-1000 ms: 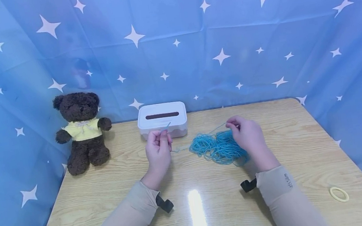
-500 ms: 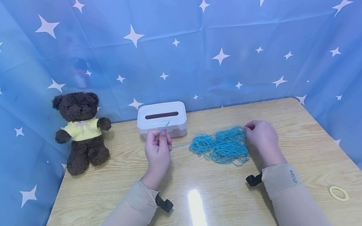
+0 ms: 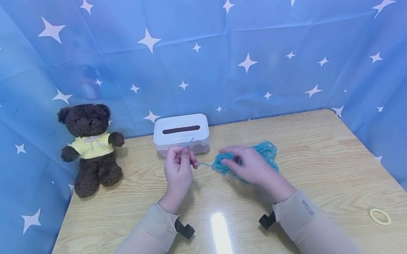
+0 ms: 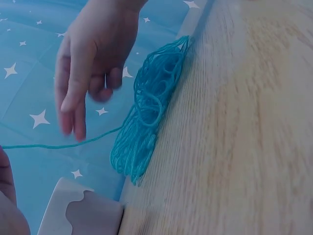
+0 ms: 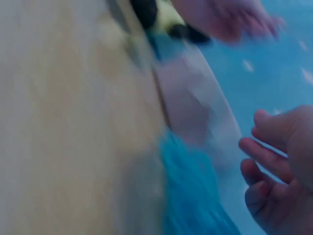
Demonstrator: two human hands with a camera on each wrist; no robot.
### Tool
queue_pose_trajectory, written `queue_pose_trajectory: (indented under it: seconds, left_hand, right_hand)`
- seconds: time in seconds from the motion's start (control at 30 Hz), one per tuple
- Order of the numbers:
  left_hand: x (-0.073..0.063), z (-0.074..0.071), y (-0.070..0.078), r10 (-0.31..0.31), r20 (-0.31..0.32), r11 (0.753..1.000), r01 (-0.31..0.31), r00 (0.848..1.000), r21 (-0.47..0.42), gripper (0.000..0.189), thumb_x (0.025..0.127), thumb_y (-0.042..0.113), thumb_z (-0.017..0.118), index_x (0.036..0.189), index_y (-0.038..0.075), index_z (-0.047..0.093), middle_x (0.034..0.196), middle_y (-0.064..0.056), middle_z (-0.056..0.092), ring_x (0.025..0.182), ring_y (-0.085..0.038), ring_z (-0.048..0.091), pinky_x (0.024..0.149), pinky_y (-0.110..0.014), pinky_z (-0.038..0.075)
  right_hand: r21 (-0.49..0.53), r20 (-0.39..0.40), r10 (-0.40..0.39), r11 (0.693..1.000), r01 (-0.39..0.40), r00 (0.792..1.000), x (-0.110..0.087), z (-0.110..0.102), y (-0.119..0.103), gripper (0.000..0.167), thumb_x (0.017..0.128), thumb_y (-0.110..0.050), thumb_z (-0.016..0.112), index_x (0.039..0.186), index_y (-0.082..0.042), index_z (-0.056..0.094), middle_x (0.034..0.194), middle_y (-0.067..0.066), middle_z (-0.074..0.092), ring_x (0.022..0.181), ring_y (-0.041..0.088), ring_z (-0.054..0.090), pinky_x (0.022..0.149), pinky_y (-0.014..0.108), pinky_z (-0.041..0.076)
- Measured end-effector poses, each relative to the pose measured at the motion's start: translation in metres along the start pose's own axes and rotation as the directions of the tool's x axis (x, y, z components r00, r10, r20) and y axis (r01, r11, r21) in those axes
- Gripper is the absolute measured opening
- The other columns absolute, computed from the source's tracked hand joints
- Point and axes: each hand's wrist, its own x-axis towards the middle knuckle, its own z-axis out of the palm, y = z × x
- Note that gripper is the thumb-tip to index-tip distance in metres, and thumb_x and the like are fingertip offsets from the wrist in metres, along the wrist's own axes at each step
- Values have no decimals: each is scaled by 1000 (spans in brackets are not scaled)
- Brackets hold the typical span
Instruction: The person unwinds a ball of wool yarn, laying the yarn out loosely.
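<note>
A loose bundle of turquoise yarn [image 3: 266,153] lies on the table, partly covered in the head view by my right hand [image 3: 249,164]. That hand hovers over the bundle with thumb and fingers apart; in the left wrist view the right hand [image 4: 98,63] holds nothing. My left hand [image 3: 179,168] pinches the end of the yarn between thumb and fingers, and a short tip sticks up above them. From the left hand a single strand [image 4: 58,146] runs across to the bundle. Motion blurs the right wrist view, where the yarn [image 5: 188,191] shows below the right hand [image 5: 283,171].
A white tissue box [image 3: 181,136] with a slot on top stands behind my left hand. At the back left is a dark brown teddy bear [image 3: 93,148] in a yellow top. A pale yellow ring [image 3: 380,217] lies near the table's right edge. A starry blue curtain hangs behind.
My right hand has let go of the strand at the bundle's right end and swung left over the yarn, fingers spreading. The left hand keeps its pinch, nearly still.
</note>
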Motion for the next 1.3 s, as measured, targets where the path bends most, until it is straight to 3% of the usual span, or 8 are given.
queue_pose_trajectory:
  seconds: [0.1, 0.27, 0.37, 0.47, 0.57, 0.77, 1.0, 1.3]
  left_hand:
    - [0, 1, 0, 12, 16, 1000, -11, 1000, -22, 21, 115, 4, 52, 102, -13, 48, 76, -4, 66, 61, -4, 66, 60, -22, 61]
    - [-1, 2, -1, 36, 47, 998, -34, 998, -43, 19, 114, 1, 51, 103, -14, 48, 76, -14, 66, 64, -4, 68, 62, -24, 63]
    - [0, 3, -1, 47, 47, 998, -46, 998, -37, 18, 114, 0, 51, 103, -14, 50, 79, -28, 67, 68, -5, 71, 61, -24, 63]
    - [0, 3, -2, 53, 37, 999, -53, 998, -6, 16, 111, -2, 57, 104, -16, 56, 90, -38, 70, 77, -2, 74, 62, -22, 63]
    - [0, 2, -2, 40, 32, 997, -42, 999, 70, 16, 106, -1, 67, 107, -17, 68, 102, -37, 72, 84, 2, 72, 66, -19, 62]
    - [0, -1, -4, -37, 61, 983, 26, 997, 182, 20, 104, 5, 74, 116, -9, 79, 105, -23, 72, 85, -1, 66, 67, -14, 60]
    - [0, -2, -5, -89, 94, 981, 71, 992, 183, 18, 106, 6, 70, 119, -4, 79, 94, -24, 72, 71, -6, 67, 66, -19, 61]
    - [-1, -2, -1, -115, 117, 982, 95, 987, 165, 19, 107, 4, 68, 120, -6, 76, 96, -28, 73, 73, -9, 68, 68, -19, 61]
  right_hand:
    - [-7, 72, -47, 999, 47, 996, 0, 21, -14, 41, 107, -32, 73, 146, -16, 72, 120, 5, 81, 69, 5, 59, 64, 26, 51]
    - [-44, -4, -39, 998, 39, 999, -1, 33, -20, 24, 107, -28, 73, 127, -16, 82, 107, 1, 84, 68, 4, 58, 67, 27, 53]
    - [-63, -75, -36, 998, 31, 997, -1, 23, -15, 20, 107, -26, 75, 119, -14, 85, 109, 3, 86, 76, 8, 67, 74, 33, 59]
    - [-80, -127, -2, 997, -8, 992, -1, 2, -7, 22, 107, -27, 74, 121, -13, 84, 113, 6, 85, 83, 14, 74, 75, 38, 62]
    - [-100, -186, 55, 992, -74, 981, -2, -20, 6, 24, 109, -27, 71, 125, -13, 82, 116, 9, 85, 80, 17, 72, 69, 37, 58]
    - [-119, -294, 181, 967, -224, 938, -5, -50, 33, 28, 113, -30, 64, 129, -12, 80, 119, 14, 83, 68, 20, 64, 58, 34, 47]
    - [-112, -375, 335, 909, -401, 864, -10, -62, 59, 34, 115, -34, 58, 132, -12, 78, 123, 16, 81, 83, 31, 72, 63, 37, 52]
    - [-181, -267, 530, 793, -582, 805, -19, -70, 85, 38, 114, -31, 54, 135, -6, 74, 136, 23, 75, 115, 47, 71, 82, 57, 59]
